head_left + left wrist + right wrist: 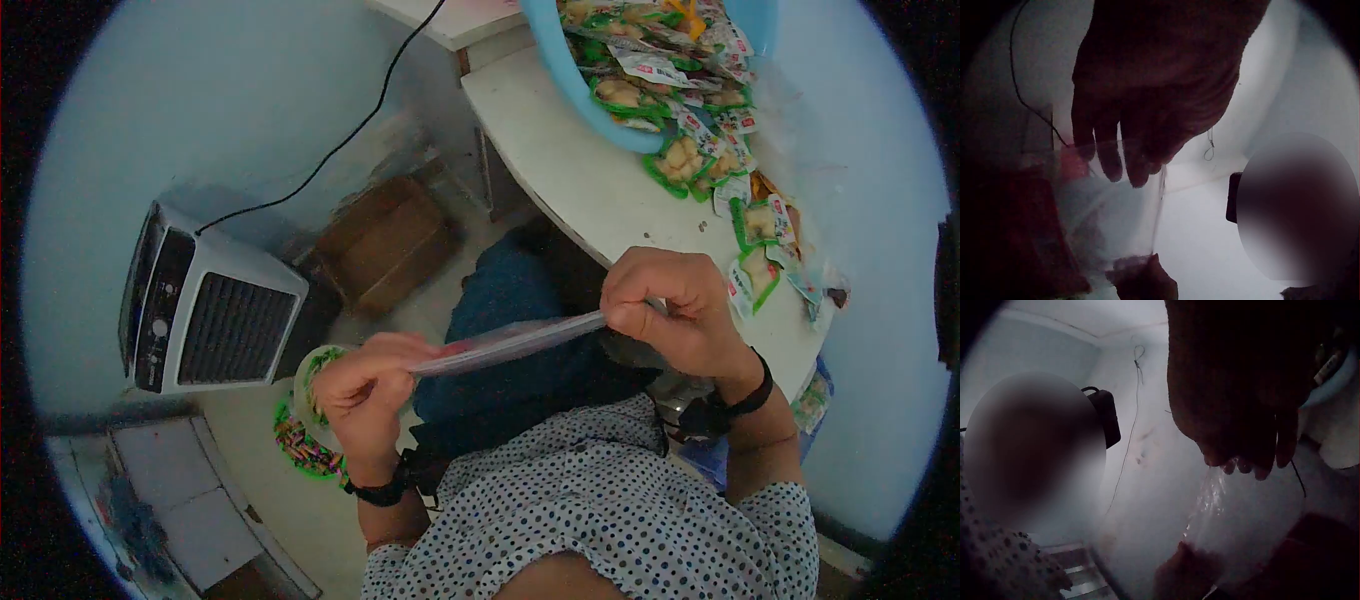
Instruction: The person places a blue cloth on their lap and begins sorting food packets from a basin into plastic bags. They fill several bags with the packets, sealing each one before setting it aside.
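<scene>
A clear plastic bag (510,343) is stretched between the two hands, above the person's lap. Its top edge forms a nearly straight band, slightly higher on the right side. The left hand (370,390) pinches one end of that edge between thumb and fingers. At the other end, the right hand (675,305) grips it with curled fingers. In the left wrist view, the see-through bag (1116,219) hangs between both hands, with a red patch (1075,164) near the left fingers. The right wrist view is dark, but the shiny film (1209,500) shows below the right hand (1235,394).
A blue basin (590,120) full of green-and-white food packets stands on the white table (540,150). Several loose packets (755,225) lie beside it. On the left stand an air cooler (235,310) with a black cable and a cardboard box (390,240).
</scene>
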